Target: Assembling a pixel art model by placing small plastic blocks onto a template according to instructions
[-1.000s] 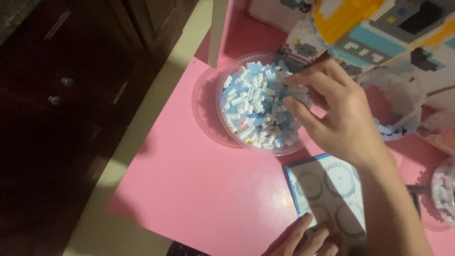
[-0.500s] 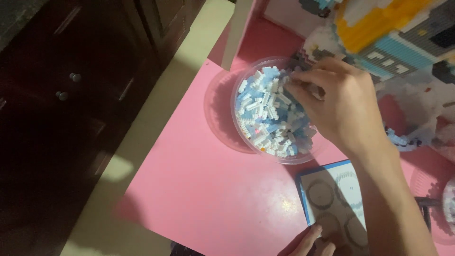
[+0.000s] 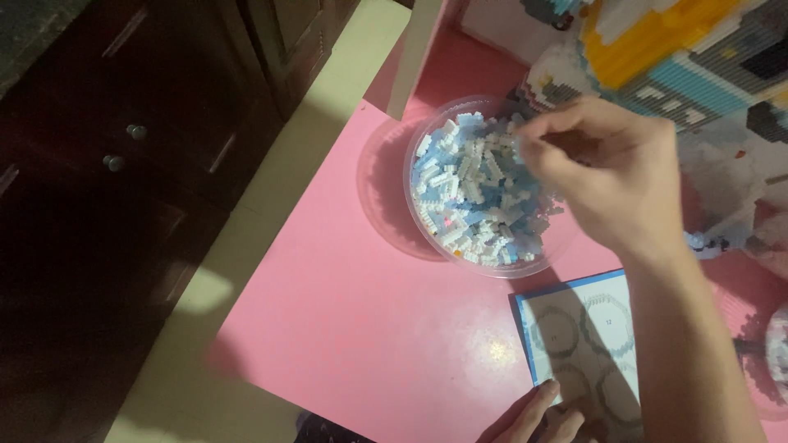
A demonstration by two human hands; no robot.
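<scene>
1. Dark cabinet point(image 3: 123, 164), at nine o'clock, apart from the table.
2. Clear tub point(image 3: 427, 238) of small white and blue bricks point(image 3: 472, 193), centre, within reach.
3. Left hand point(image 3: 533, 418), six o'clock, fingers flat, steadying instruction sheet point(image 3: 574, 344).
4. Right hand point(image 3: 607, 176), two o'clock, over the tub; fingertips point(image 3: 533, 131) pinched together, contents hidden.

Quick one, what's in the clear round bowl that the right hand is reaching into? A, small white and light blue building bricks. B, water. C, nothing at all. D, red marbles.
A: the clear round bowl on the pink table is heaped with small white and light blue bricks, and the right hand hovers over them with fingertips pinched.
</scene>
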